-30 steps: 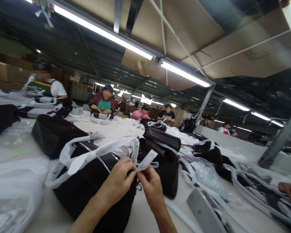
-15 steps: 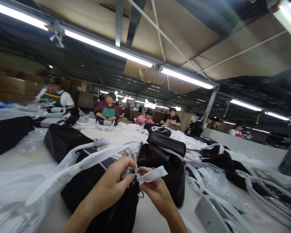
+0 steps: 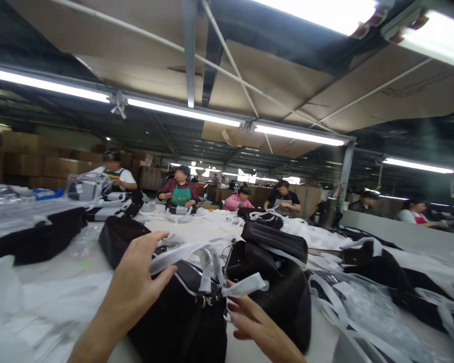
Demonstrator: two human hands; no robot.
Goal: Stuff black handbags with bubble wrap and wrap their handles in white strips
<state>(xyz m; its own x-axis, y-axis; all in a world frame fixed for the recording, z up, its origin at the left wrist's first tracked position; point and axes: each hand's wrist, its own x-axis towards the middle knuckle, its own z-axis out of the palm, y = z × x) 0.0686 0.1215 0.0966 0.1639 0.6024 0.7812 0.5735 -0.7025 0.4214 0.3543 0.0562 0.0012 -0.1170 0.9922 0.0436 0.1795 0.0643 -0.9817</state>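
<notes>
A black handbag [image 3: 181, 322] lies in front of me, with a silver zip and a small buckle [image 3: 206, 301] at its near end. Its strap [image 3: 177, 256] is wrapped in white tissue, and a loose white strip [image 3: 247, 285] sticks out to the right. My left hand [image 3: 134, 282] is at the left of the wrapped strap, thumb and fingers apart around it without a visible grip. Just below the loose strip is my right hand [image 3: 255, 320], its fingers spread and partly curled. Whether its fingertips touch the strip is hard to tell.
More black bags [image 3: 274, 287] lie close on the right, and another [image 3: 119, 237] at the left. Clear plastic wrap [image 3: 378, 307] and a grey box-like piece [image 3: 357, 348] are at the right. Several people sit across the table, one in a green apron [image 3: 182, 195].
Both hands were pinched together at the buckle end of the strap. Now the left hand has moved left and spread, and the right hand has come down off the strip. The view has tilted up.
</notes>
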